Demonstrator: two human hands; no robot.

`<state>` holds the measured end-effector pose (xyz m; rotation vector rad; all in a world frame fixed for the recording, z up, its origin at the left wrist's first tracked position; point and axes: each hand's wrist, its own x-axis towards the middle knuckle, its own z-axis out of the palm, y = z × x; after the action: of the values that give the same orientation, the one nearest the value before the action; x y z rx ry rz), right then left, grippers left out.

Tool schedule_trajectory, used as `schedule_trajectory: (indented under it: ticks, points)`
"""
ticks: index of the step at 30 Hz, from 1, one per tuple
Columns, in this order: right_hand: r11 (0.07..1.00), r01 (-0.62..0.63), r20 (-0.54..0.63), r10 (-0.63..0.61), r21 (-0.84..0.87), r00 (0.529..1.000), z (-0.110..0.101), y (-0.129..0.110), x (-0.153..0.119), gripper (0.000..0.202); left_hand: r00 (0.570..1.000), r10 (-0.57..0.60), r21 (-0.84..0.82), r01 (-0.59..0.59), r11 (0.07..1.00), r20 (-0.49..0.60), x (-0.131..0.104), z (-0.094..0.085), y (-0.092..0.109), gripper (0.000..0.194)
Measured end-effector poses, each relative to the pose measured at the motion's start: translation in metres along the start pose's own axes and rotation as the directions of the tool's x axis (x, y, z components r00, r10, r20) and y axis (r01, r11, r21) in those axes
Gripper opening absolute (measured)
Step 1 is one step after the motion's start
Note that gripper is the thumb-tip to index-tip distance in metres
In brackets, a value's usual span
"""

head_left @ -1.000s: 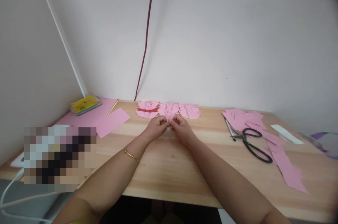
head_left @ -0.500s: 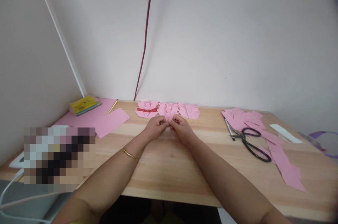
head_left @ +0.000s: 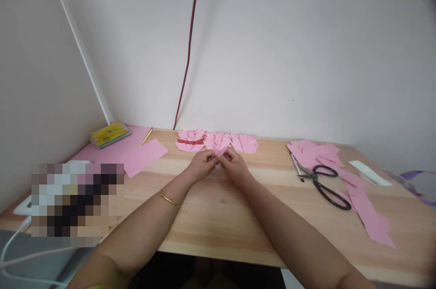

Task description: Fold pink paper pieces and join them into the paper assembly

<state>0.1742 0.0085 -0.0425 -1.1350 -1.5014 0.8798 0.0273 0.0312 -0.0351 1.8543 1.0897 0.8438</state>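
Between my two hands is a small piece of pink paper (head_left: 220, 151), pinched from both sides. My left hand (head_left: 203, 164) has thumb and fingers closed on its left edge, and my right hand (head_left: 235, 164) grips the other edge, the fingertips nearly meeting. Just behind lie folded pink paper pieces in several layers: a left pile (head_left: 187, 143) crossed by a red strip (head_left: 190, 142), a middle pile (head_left: 217, 139) partly hidden by the held paper, and a right pile (head_left: 245, 142).
Black-handled scissors (head_left: 332, 196), a pen (head_left: 295, 165), pink scraps (head_left: 371, 221) and a white strip (head_left: 369, 172) lie right on the wooden table (head_left: 221, 221). Left are a pink sheet (head_left: 150, 157), a pencil (head_left: 146, 137) and a yellow packet (head_left: 111, 134). A blurred patch covers the left edge.
More of the pink paper now shows above my fingertips, as a pointed shape between my hands. Both hands stay in nearly the same place.
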Motion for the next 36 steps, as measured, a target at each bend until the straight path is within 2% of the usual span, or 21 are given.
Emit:
schedule_trajectory:
  ticks: [7,15,25,36]
  points:
    - [0.999,0.033,0.0,-0.033,0.003,0.999,-0.0007,0.0022,0.0002,0.023,1.0,0.01,-0.037,-0.009,0.999,0.013,-0.0008,-0.0004,0.0013,0.02]
    - [0.999,0.038,0.016,-0.038,0.002,0.999,-0.002,-0.0018,-0.0005,0.021,0.999,0.043,0.003,-0.043,0.999,0.013,-0.0012,-0.0019,0.0008,0.022]
    - [0.998,0.009,-0.035,-0.011,-0.069,0.999,0.0002,0.003,0.0008,0.023,1.0,0.006,-0.05,-0.007,0.999,-0.003,-0.0004,0.0006,0.0001,0.018]
    - [0.989,0.009,-0.04,-0.015,-0.148,0.999,-0.0004,0.0037,0.0004,0.021,1.0,0.004,0.014,-0.004,1.0,-0.003,-0.0004,0.001,-0.0003,0.015]
